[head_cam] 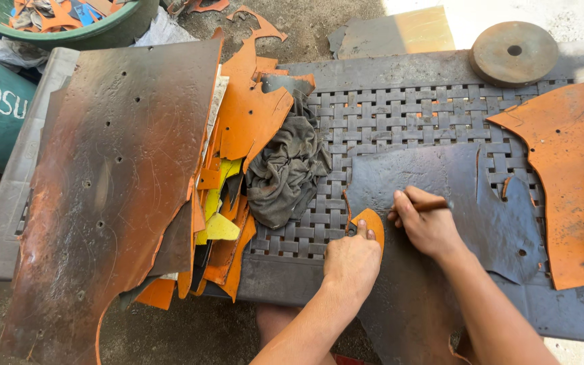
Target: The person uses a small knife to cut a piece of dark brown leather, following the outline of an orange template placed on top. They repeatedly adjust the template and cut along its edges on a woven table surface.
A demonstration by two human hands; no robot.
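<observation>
Here, an orange template [372, 223], rounded at its upper end, is pressed flat against a dark grey sheet [441, 189] by the left hand [351, 260], whose fingers are folded down over the piece with the thumb laid along its upper edge. The dark sheet is spread over a grey woven-pattern table [400, 115] and hangs off the near edge. A slim brown pencil-like tool [426, 205] is pinched in the closed fingers of the right hand [427, 226], its tip hidden at the template's right edge; whether the tip is touching the sheet cannot be told.

Several risks can be judged from this. Since the template is held by one palm only, it could be nudged sideways by pressure from the tool, and a skewed outline would be left. The woven surface beneath is ribbed and holed, so the line could be jolted wherever the tip crosses a gap. Because much of the sheet overhangs the near edge, it might be dragged downward by its own weight, shifting the work under the template. The left thumb lies near the tool's path and could be struck.

A crumpled grey rag [285, 169], a pile of orange and yellow offcuts [228, 203] and a large rusty-brown hide [116, 182] lie to the left, an orange sheet [572, 182] to the right, and a round metal disc [514, 53] at the far edge.
</observation>
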